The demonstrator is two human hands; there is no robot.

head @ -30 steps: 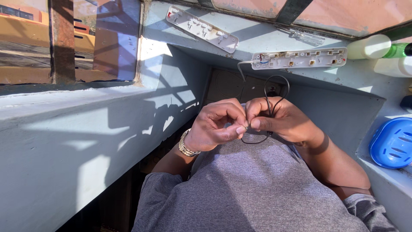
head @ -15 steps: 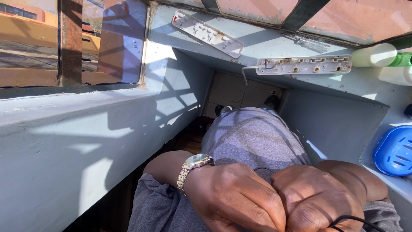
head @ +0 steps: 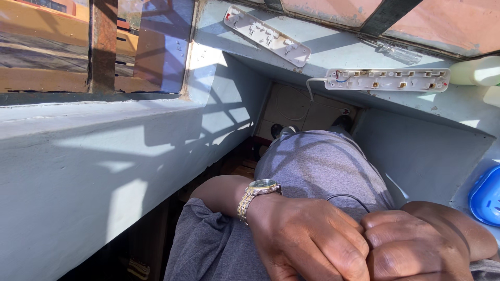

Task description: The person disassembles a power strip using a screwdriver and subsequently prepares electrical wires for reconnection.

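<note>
Nearest the camera, the left hand [head: 307, 242] and right hand [head: 422, 244] are held knuckle to knuckle over the lap, fingers curled shut on a thin black wire [head: 346, 198], which loops out between them just above the grey trousers [head: 312, 161]. The work on the wire is judged to be under way; its ends are hidden, so what is left cannot be told. A metal watch [head: 258, 193] is worn on the left wrist. Farther off, two white power strips [head: 388, 79] are seen on the counter [head: 416, 109], with a blue lid [head: 487, 195] at right.
</note>
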